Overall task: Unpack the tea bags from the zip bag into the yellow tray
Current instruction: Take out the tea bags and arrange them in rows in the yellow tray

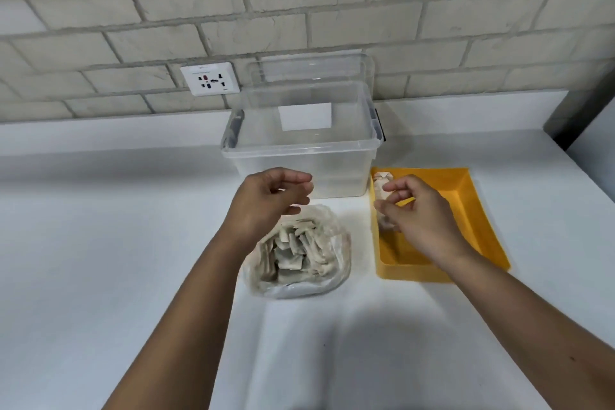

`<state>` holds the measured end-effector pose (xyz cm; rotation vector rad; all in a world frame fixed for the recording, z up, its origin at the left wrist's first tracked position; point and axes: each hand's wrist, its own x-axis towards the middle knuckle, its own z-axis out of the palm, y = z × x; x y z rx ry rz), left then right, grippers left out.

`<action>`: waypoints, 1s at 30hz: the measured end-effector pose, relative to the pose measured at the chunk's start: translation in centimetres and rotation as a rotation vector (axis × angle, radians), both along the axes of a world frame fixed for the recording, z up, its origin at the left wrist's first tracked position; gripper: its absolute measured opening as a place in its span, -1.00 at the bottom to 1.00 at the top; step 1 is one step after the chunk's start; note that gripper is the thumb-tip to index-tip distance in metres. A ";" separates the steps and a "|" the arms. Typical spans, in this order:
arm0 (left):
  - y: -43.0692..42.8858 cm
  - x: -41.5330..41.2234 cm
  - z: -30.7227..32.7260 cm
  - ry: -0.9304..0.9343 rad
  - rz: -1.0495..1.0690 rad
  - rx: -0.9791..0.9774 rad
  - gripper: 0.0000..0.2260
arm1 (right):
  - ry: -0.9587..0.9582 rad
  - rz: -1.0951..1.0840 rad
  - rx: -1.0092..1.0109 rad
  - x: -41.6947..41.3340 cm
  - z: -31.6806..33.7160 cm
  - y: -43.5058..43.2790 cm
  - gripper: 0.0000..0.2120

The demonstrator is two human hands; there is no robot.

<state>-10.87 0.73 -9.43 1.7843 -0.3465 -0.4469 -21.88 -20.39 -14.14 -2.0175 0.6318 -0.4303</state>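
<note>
White counter runs under a pale brick wall with a wall socket, and a clear plastic storage box stands at the back.

Just in front of the box, the zip bag slumps with its mouth wide open and is packed with tea bags. Your left hand hovers over its far edge, fingers loosely curled and holding nothing. Your right hand hangs over the yellow tray to the right of the zip bag, fingers also loosely curled. Nothing seems caught between them, though blur makes this hard to confirm. A few unpacked tea bags lie along the tray's left side.

Expect the tea bags to be very light, soft and easy to tear, and any strings could tangle, so one lift may drag neighbours out. Pinch a small bunch by the flat paper bodies rather than squeezing hard. The thin film will probably crumple and slide, so steady its rim with your left hand while you reach in. Most of the load looks yet to be moved.
</note>
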 end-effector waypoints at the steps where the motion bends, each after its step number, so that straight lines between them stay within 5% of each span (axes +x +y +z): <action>1: 0.9 0.0 -0.4 -0.010 0.021 0.017 -0.89 | -0.029 0.041 0.034 -0.2 0.4 1.0 -0.78; 8: 5.3 -2.1 -5.2 -0.262 0.073 0.366 -0.89 | 0.006 0.407 -0.014 -0.5 -1.8 8.2 -0.89; 12: 5.9 -3.3 -8.1 -0.629 0.008 0.722 -0.85 | 0.123 0.471 -0.118 0.2 -3.9 9.4 -0.86; 15: 6.2 -3.5 -9.8 -0.737 -0.037 0.865 -0.86 | 0.159 0.448 -0.169 0.3 -4.4 9.5 -0.89; 25: 6.1 -3.0 -11.7 -0.844 0.028 0.786 -0.95 | 0.149 0.416 -0.126 0.3 -4.4 9.4 -0.93; 30: 7.0 -4.1 -10.1 -0.613 0.143 0.434 -0.86 | 0.084 0.361 0.023 0.2 -4.2 9.3 -0.90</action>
